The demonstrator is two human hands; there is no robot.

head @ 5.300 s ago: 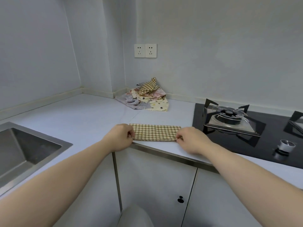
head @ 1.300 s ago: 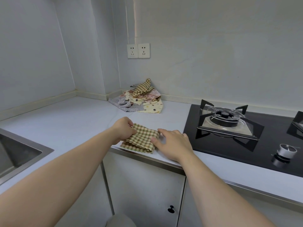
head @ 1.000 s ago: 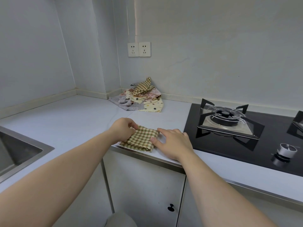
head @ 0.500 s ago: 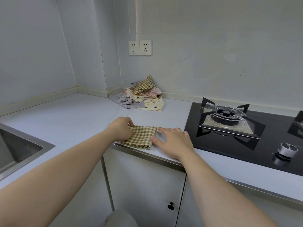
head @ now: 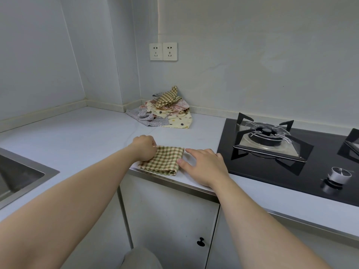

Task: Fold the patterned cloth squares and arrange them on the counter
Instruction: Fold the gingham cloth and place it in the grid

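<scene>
Checked cloth (head: 162,160), in tan and cream, lies folded into a small, nearly square pad on the white counter (head: 81,138). It sits just behind the counter's metal front edge, between the two hands. With no side clearly longer than the other, it has no plain long axis. Its near edge runs in line with the counter's front edge, and the layered, wavy hems show along that near side. The far edge looks straight and flat.

The left hand (head: 144,147) rests at the cloth's far left corner with its fingers curled in tight, knuckles up. The thumb and forefinger meet on the corner and pinch it. The right hand (head: 205,166) lies palm down on the counter just to the right of the cloth, its fingers loosely straight and a little spread. The tip of its thumb (head: 179,161) touches the cloth's right edge, while the forefinger points toward the far right corner, stopping just beside it. That hand grips nothing.

Well behind, against the wall in the corner, sits a loose pile of cloths (head: 167,113) in dots, florals and checks, unfolded and heaped. A black gas stove (head: 272,144) is set into the counter to the right, its knob (head: 339,174) near the front. The corner of a steel sink (head: 23,175) shows at the left, and a double wall socket (head: 163,51) hangs above the pile.
</scene>
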